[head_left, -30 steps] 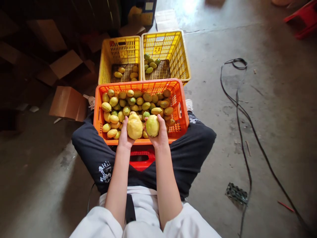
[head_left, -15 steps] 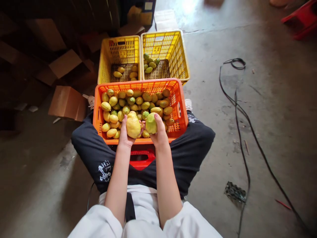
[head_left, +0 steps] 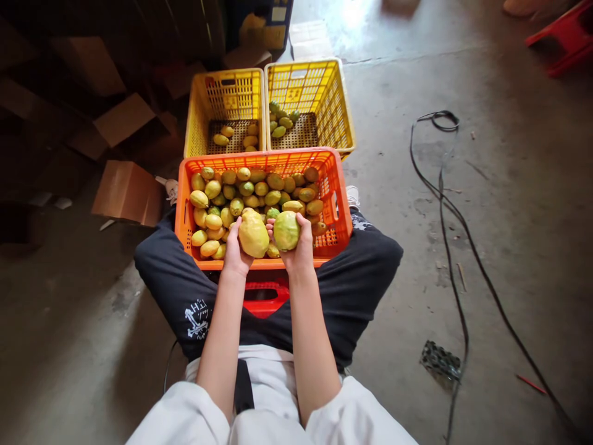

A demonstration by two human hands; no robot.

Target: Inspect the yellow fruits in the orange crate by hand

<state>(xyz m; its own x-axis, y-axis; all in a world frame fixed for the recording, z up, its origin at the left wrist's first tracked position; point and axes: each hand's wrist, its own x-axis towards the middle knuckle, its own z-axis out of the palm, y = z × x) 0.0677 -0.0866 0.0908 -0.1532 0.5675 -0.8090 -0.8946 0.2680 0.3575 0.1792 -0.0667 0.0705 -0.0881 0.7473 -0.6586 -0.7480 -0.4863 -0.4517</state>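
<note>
My left hand [head_left: 235, 253] grips a large yellow fruit [head_left: 253, 234], and my right hand [head_left: 300, 252] grips a smaller greenish-yellow fruit [head_left: 286, 230]. Both are held side by side over the near edge of an orange crate [head_left: 336, 204], which rests between my knees and is full of several yellow and green fruits. Behind it stand two yellow crates: the left yellow crate [head_left: 208, 105] holds several yellow fruits, the right yellow crate [head_left: 333, 99] several greener ones.
Cardboard boxes [head_left: 126, 193] lie on the floor to the left. A black cable [head_left: 456, 216] runs across the concrete floor on the right. A red stool [head_left: 262, 298] shows under the orange crate, and another red object [head_left: 565, 34] sits far right.
Both hands stayed over the crate's near edge. The right hand turned its greenish fruit, which now faces up again; the left hand shifted the yellow fruit slightly.
</note>
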